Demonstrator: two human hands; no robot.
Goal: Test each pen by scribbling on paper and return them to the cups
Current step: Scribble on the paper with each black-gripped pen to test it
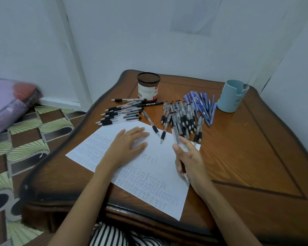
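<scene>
A white sheet of paper (pixel 160 157), covered in rows of small scribbles, lies on the wooden table (pixel 238 157). My left hand (pixel 126 146) presses flat on the sheet with straight fingers. My right hand (pixel 190 160) grips a clear black-grip pen (pixel 176 137) above the paper's right side, its back end pointing away from me. Beyond the paper lie several black-grip pens in a left pile (pixel 121 112) and a middle pile (pixel 181 118), with blue pens (pixel 203 105) to the right. A black mesh cup (pixel 148 87) and a light blue cup (pixel 232 95) stand behind them.
The table fills a corner between pale walls. To the left the table edge drops to a patterned floor (pixel 25 132), where a purple wrapped bundle (pixel 5 107) lies. Striped clothing (pixel 114 235) shows at the near edge.
</scene>
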